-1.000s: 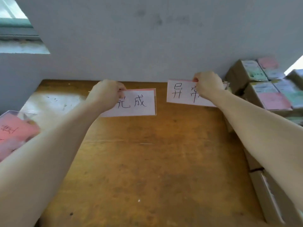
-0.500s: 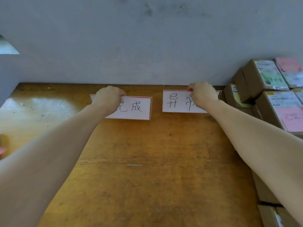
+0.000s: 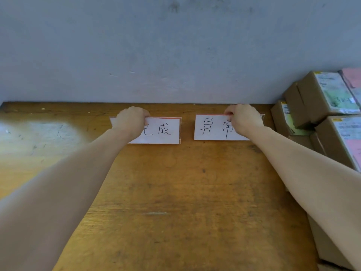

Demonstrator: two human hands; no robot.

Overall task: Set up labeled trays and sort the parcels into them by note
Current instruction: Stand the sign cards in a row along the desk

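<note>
Overhead, worn wooden table (image 3: 175, 202) against grey wall (image 3: 175, 55).

Scuffed glossy wooden table (image 3: 175, 192), cardboard parcels (image 3: 320, 98)

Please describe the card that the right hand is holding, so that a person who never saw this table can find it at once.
Start from the wooden table against the grey wall. Near its far edge two white cards stand side by side. The wanted card is the one nearer the stacked cardboard parcels, pinched at its top edge by the right hand; it reads 异常, while the other card, under the left hand, ends in 成.
</note>
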